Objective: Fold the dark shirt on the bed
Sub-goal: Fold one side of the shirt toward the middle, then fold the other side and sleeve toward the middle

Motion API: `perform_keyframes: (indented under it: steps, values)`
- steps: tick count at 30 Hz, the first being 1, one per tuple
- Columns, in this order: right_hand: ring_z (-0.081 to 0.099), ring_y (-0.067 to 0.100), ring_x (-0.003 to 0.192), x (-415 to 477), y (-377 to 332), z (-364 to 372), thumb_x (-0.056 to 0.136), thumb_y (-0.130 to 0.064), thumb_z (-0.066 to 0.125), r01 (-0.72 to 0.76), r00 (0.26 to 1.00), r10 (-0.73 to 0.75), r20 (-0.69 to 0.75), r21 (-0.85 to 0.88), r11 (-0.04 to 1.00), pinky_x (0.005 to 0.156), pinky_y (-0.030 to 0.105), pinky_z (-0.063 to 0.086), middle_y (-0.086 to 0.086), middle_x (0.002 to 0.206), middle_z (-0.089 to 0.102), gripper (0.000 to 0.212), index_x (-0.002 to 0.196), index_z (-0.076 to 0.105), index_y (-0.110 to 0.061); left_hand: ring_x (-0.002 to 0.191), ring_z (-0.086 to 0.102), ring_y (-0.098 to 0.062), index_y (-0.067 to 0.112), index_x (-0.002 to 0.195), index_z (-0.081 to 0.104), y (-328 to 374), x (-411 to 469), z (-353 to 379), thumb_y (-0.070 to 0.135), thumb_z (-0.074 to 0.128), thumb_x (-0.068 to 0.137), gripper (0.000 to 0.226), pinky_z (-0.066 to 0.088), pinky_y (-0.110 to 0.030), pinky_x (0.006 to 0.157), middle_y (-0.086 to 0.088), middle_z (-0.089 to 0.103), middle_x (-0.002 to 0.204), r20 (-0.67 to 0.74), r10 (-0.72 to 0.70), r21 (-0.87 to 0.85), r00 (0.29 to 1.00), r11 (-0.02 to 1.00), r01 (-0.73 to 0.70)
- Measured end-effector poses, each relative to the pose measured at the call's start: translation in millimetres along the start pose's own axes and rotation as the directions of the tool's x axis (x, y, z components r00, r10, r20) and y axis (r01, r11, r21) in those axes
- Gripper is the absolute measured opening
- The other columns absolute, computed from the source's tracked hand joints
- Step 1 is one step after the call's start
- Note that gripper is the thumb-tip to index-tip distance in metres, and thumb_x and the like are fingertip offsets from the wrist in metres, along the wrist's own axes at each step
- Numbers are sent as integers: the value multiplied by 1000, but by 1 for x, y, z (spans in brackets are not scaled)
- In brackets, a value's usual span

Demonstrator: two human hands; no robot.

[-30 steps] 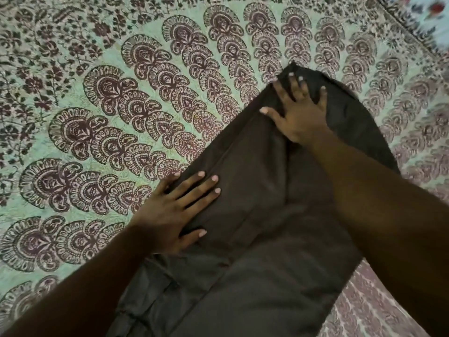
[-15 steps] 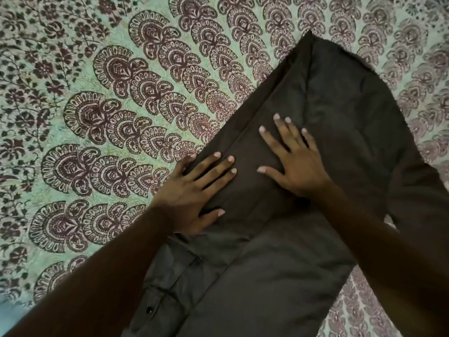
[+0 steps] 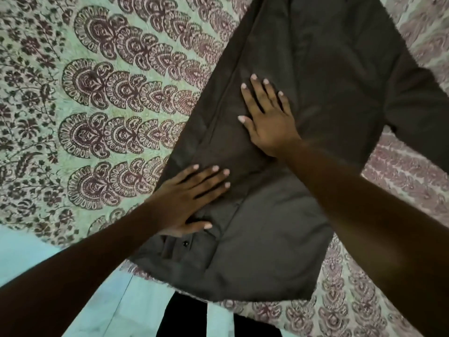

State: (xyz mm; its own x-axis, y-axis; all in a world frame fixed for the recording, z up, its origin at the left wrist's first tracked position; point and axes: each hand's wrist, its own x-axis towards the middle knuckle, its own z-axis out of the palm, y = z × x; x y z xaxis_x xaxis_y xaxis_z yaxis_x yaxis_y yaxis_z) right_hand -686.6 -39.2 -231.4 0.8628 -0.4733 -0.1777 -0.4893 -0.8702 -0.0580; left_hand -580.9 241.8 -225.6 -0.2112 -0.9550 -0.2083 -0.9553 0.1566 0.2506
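Dark brown woven shirt (image 3: 279, 227) lies flat on the bed's pale green sheet with maroon paisley print (image 3: 97, 93). It fills the centre and upper right of the frame. Its long axis runs diagonally, from the lower centre up to the top right. One sleeve (image 3: 418, 110) sticks out toward the right edge, not yet folded in.

My left hand (image 3: 187, 200), lower centre-left: fingers spread, palm down flat on the cloth near the folded left edge. It grips nothing. A small dark button (image 3: 185, 243) shows just below its thumb.

My right hand (image 3: 269, 120), centre: also spread flat and pressing, holding nothing. It sits further up the shirt than the left.

Both hands rest along the folded-over left side, so I judge that fold is being smoothed. The loose sleeve lies to the right of both hands, and my right hand is nearer. Next move probably reaches rightward across the long axis. Risk: dragging the cloth and shifting the pressed fold.
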Motion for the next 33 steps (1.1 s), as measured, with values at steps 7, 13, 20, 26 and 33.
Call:
perform_keyframes:
  steps: [7,13,20,26,33]
  values:
    - [12,29,160,-2,-2,-15,104,-61,27,4,997,-5,75,16,1000,123,55,21,4,174,8,71,165,16,-27,160,11,-27,22,164,17,24,-66,11,70,40,95,87,20,-53,126,-4,9,173,47,0,-20,999,1000,1]
    - [38,31,149,-44,1,-30,100,-60,39,-149,988,157,-4,275,950,113,57,38,9,164,37,70,155,44,-16,156,25,-26,17,159,35,43,-37,-13,54,39,104,66,28,-44,124,-8,24,170,-19,-119,-151,993,982,114]
    - [57,31,128,-133,72,-32,99,-33,63,-285,851,489,-193,613,737,111,39,45,15,135,60,42,131,65,-6,152,36,-23,11,153,44,83,85,-44,44,43,106,57,35,-45,121,-5,39,163,-182,-213,-276,960,948,158]
    - [61,21,115,-217,181,-30,98,-18,62,-365,648,732,-212,756,543,101,32,52,16,126,64,31,125,65,-2,148,40,-26,8,154,40,145,231,-61,41,43,104,60,31,-41,124,-9,41,161,-182,-81,-203,980,978,43]
    - [62,25,115,-303,304,-31,89,-22,60,-480,287,952,-111,843,243,102,32,49,11,120,67,36,121,68,-7,151,32,-34,8,159,27,241,401,-79,37,46,95,73,30,-49,123,-15,26,167,-69,49,-123,996,991,-57]
